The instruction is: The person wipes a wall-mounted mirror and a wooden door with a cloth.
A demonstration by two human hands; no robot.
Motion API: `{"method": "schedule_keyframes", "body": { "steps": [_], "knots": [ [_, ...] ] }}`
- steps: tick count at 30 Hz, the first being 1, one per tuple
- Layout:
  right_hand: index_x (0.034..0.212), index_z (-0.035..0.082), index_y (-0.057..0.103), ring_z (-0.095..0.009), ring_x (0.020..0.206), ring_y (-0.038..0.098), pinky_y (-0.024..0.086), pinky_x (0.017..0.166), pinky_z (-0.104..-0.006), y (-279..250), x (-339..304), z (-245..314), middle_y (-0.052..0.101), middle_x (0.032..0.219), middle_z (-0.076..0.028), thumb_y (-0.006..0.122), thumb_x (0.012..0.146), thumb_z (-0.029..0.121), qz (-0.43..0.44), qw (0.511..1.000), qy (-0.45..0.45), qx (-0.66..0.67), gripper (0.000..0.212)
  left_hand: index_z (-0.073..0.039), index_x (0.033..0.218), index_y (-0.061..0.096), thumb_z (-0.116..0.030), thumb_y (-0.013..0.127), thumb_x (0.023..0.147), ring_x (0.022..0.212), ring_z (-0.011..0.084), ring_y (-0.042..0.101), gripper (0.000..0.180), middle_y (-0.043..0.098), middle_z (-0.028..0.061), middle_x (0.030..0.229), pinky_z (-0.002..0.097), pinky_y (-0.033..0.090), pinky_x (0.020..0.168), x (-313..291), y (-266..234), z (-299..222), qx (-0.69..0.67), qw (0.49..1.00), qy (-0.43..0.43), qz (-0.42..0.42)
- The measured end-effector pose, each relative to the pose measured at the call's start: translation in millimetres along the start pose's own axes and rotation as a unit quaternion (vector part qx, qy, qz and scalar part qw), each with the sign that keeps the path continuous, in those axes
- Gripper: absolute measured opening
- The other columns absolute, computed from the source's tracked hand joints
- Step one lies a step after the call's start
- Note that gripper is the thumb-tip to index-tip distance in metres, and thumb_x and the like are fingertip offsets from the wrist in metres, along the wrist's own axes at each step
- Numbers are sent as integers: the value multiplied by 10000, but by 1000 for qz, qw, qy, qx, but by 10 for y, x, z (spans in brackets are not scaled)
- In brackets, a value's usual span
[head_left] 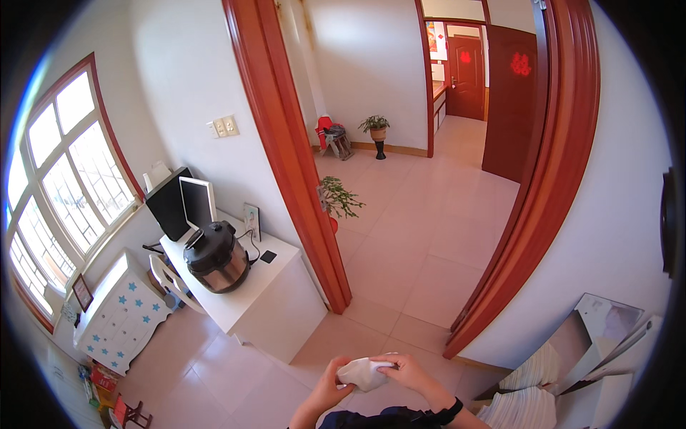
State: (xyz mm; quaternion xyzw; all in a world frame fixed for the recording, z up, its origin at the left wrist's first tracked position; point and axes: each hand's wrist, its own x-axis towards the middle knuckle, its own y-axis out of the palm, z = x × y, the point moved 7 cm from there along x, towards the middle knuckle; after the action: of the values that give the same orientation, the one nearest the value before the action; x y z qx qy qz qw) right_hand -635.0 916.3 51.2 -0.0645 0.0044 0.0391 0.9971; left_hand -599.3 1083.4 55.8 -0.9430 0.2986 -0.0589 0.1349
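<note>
1. Dark clothing [386, 417] shows just below the hands at the lower edge, between the two forearms.
2. Left hand [334, 380]: its fingers are curled and its thumb and fingertips close in on the left end of a soft white cloth [363, 375].
3. Right hand [405, 372]: it is likewise curled around the right end of the cloth, thumb laid over it. A black band [451, 410] circles this wrist.
4. The cloth is bunched between the two hands, held up above the tiled floor [243, 386]; its exact shape cannot be told.
5. Ahead and to the left of the left hand, well apart from it, is a white surface [266, 280]. A rounded black and copper-coloured cooker [218, 263] stands on it, with a small flat black square [268, 257] to its right.
6. Behind the cooker, farther from the left hand, are a white-framed panel [198, 200] and a larger black screen [166, 204].
7. Farther left of the left hand, a white chest of drawers [123, 318] with blue stars stands below a window [75, 168].
8. To the right of the right hand are stacks of white sheets [525, 407].
9. Straight ahead of both hands, a red-brown door frame [289, 157] surrounds an open doorway.
</note>
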Motion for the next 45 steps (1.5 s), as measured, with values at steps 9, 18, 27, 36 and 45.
{"method": "schedule_keyframes", "body": {
  "steps": [9,18,27,36,45],
  "knots": [
    [1370,161,252,-104,778,510,412,718,-220,-649,350,-161,566,899,-49,606,790,67,-42,998,49,-12,686,-57,995,559,-84,593,764,628,124,527,235,609,48,858,242,434,566,783,123,-3,110,993,-35,13],
    [1213,29,441,-69,718,534,415,604,-192,-1353,1237,-853,591,840,-13,600,824,125,-169,975,78,119,431,-51,918,608,-3,598,721,735,261,587,202,611,107,845,301,463,629,2218,-25,-281,156,974,165,-12],
    [871,1,623,-61,654,522,413,578,-193,-2020,2507,-439,596,742,-21,612,807,107,-300,950,83,-32,125,-78,1011,598,-36,566,761,766,265,600,255,613,109,956,304,484,659,3958,-444,95,101,980,127,118],
    [893,27,631,-91,673,554,439,609,-218,-2316,3341,-312,617,759,-44,611,792,71,-286,948,38,-137,111,-73,939,628,-69,614,724,744,246,558,215,546,100,858,316,468,646,4910,-456,731,65,962,115,241],
    [921,-14,596,-103,738,558,452,669,-236,-3153,4034,-311,617,817,-66,543,853,90,-305,952,27,15,135,-31,852,631,-145,660,719,758,259,592,177,590,130,922,347,487,660,5779,-261,949,165,947,140,237]
  ]
}}
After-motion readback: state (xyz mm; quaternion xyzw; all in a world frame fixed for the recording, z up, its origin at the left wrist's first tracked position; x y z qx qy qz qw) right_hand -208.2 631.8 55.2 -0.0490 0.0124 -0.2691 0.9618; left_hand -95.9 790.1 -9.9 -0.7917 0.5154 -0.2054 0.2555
